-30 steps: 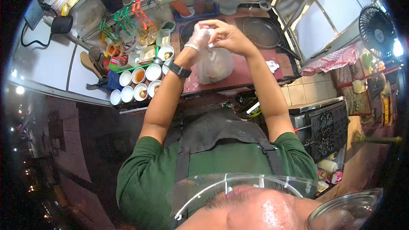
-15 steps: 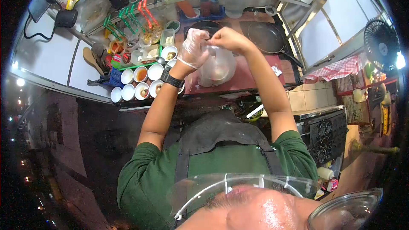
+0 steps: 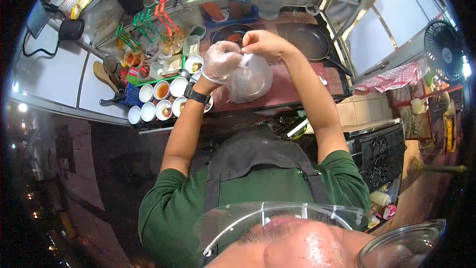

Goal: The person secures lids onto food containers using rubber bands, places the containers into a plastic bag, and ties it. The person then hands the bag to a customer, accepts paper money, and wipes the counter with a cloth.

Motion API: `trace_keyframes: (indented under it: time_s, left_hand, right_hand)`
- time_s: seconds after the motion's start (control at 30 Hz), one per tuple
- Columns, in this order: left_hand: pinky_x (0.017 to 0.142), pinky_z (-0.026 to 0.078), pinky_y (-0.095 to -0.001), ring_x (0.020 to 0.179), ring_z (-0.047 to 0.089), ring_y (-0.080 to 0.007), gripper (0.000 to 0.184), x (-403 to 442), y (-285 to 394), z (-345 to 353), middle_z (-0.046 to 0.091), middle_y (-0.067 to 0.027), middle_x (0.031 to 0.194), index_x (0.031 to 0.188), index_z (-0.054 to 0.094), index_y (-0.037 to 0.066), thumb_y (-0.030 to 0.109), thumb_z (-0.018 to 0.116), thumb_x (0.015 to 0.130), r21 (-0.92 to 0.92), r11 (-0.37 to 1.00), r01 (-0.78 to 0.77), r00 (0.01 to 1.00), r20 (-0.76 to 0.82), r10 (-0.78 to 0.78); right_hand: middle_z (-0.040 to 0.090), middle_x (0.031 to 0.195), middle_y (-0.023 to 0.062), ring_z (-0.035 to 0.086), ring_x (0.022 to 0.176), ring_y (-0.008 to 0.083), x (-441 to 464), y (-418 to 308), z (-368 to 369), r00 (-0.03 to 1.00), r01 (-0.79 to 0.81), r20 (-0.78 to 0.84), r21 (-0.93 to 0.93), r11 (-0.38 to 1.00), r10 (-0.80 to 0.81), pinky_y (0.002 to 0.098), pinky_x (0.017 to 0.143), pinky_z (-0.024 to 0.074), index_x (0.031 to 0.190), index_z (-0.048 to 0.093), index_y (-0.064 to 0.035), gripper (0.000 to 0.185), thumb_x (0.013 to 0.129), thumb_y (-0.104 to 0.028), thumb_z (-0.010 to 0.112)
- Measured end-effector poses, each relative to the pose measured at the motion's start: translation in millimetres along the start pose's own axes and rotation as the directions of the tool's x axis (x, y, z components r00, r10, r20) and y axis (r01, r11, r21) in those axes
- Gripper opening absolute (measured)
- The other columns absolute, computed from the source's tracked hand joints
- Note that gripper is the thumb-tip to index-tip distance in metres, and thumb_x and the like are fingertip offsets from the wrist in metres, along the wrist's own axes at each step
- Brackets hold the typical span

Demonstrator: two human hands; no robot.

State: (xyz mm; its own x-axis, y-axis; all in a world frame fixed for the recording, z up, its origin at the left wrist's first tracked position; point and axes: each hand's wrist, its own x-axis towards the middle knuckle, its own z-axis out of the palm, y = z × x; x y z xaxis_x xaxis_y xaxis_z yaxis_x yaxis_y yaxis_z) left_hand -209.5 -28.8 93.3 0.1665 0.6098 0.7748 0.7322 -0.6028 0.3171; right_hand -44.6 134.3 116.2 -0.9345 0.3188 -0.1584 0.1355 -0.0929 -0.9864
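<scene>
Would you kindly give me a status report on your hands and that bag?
Gloved left hand, bare right hand: both pinching the plastic bag at its top. Bag bulging below. Two pans beyond.

Readable text: none; | green-and-red pack [image 3: 132,75]: print too small to read; | fan hub [image 3: 447,55]: marking illegible

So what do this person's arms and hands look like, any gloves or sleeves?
The left hand wears a thin, see-through plastic glove with a black watch at the wrist. The right hand is bare, with no watch showing. Short dark green sleeves end above both elbows.
</scene>
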Motion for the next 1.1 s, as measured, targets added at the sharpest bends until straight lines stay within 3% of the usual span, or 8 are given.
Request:
trace_keyframes:
  time_s: [0.2, 0.3, 0.43, 0.7, 0.77, 0.9, 1.0, 1.1]
  left_hand:
    - [0.074, 0.050, -0.0337, 0.082, 0.060, -0.0206, 0.009, -26.4, 4.7, -10.0, 0.063, -0.0077, 0.091, 0.092, 0.060, 0.006, 0.011, 0.068, 0.091, -0.390, 0.871, 0.299, 0.950, 0.034, -0.310]
    - [0.073, 0.049, -0.0310, 0.079, 0.058, -0.0143, 0.014, -16.5, 8.0, 1.0, 0.062, -0.0037, 0.086, 0.092, 0.059, 0.005, 0.017, 0.064, 0.098, -0.460, 0.765, 0.451, 0.858, -0.013, -0.513]
    - [0.074, 0.049, -0.0261, 0.080, 0.057, -0.0088, 0.010, 2.1, 11.3, 9.3, 0.060, -0.0010, 0.086, 0.098, 0.057, 0.007, 0.015, 0.063, 0.100, -0.553, 0.638, 0.537, 0.776, 0.026, -0.630]
    - [0.081, 0.048, -0.0243, 0.090, 0.057, -0.0075, 0.021, 1.2, 13.4, -5.0, 0.060, 0.0025, 0.095, 0.108, 0.056, 0.007, 0.010, 0.072, 0.094, -0.593, 0.596, 0.542, 0.793, 0.126, -0.596]
    - [0.085, 0.048, -0.0259, 0.094, 0.057, -0.0077, 0.021, -3.8, 12.0, -14.1, 0.062, 0.0030, 0.100, 0.110, 0.060, 0.006, 0.013, 0.072, 0.094, -0.641, 0.402, 0.654, 0.734, 0.410, -0.541]
    - [0.091, 0.047, -0.0287, 0.100, 0.057, -0.0074, 0.024, 2.0, 22.7, -16.3, 0.065, 0.0028, 0.106, 0.113, 0.067, 0.006, 0.021, 0.072, 0.095, -0.715, 0.137, 0.686, 0.672, 0.551, -0.495]
    - [0.090, 0.048, -0.0280, 0.100, 0.058, -0.0076, 0.027, 16.5, 37.0, -5.2, 0.066, 0.0026, 0.105, 0.115, 0.067, 0.006, 0.020, 0.075, 0.092, -0.766, 0.248, 0.593, 0.688, 0.321, -0.651]
    - [0.076, 0.052, -0.0273, 0.088, 0.062, -0.0098, 0.029, 7.7, 25.0, 22.3, 0.067, 0.0021, 0.099, 0.113, 0.068, 0.005, 0.015, 0.079, 0.089, -0.687, 0.480, 0.546, 0.770, 0.184, -0.611]
  right_hand:
    - [0.064, 0.085, 0.0009, 0.059, 0.073, 0.0086, 1.4, 39.9, -21.4, 0.959, 0.181, -0.243, 0.141, 0.973, -0.143, 0.0239, 0.063, 0.0481, 0.096, 0.065, -0.0052, 0.014, 0.086, -0.004, 0.076]
    - [0.062, 0.089, -0.0014, 0.063, 0.093, 0.0130, -19.6, 11.2, -0.7, 0.950, 0.300, -0.060, -0.091, 0.950, -0.306, 0.0287, 0.085, 0.0521, 0.106, 0.072, -0.0041, 0.013, 0.093, -0.009, 0.070]
    - [0.061, 0.091, 0.0072, 0.062, 0.088, 0.0201, -31.8, -16.0, 35.4, 0.816, 0.403, -0.013, -0.705, 0.584, -0.579, 0.0330, 0.076, 0.0508, 0.088, 0.074, -0.0060, 0.022, 0.078, -0.023, 0.084]
    - [0.059, 0.090, 0.0033, 0.059, 0.086, 0.0142, -40.4, -19.2, 19.3, 0.873, 0.422, -0.029, -0.455, 0.784, -0.487, 0.0301, 0.077, 0.0481, 0.083, 0.070, -0.0037, 0.018, 0.077, -0.012, 0.084]
    - [0.059, 0.092, 0.0027, 0.058, 0.087, 0.0136, -36.7, -12.0, 14.4, 0.897, 0.398, -0.031, -0.380, 0.835, -0.441, 0.0297, 0.077, 0.0478, 0.083, 0.070, -0.0040, 0.016, 0.078, -0.011, 0.083]
    - [0.056, 0.095, -0.0007, 0.056, 0.091, 0.0099, -32.7, -5.0, 17.5, 0.888, 0.446, -0.018, -0.209, 0.870, -0.459, 0.0264, 0.081, 0.0469, 0.089, 0.063, -0.0053, 0.016, 0.083, -0.004, 0.078]
    - [0.050, 0.097, -0.0021, 0.054, 0.093, 0.0083, -39.0, -22.0, 14.7, 0.908, 0.416, -0.019, -0.098, 0.904, -0.419, 0.0275, 0.082, 0.0487, 0.099, 0.055, -0.0072, 0.026, 0.084, 0.005, 0.073]
    - [0.049, 0.098, 0.0029, 0.056, 0.092, 0.0124, -54.3, -60.9, 30.8, 0.835, 0.532, 0.186, -0.515, 0.672, -0.518, 0.0289, 0.079, 0.0494, 0.097, 0.056, -0.0044, 0.028, 0.076, 0.011, 0.068]
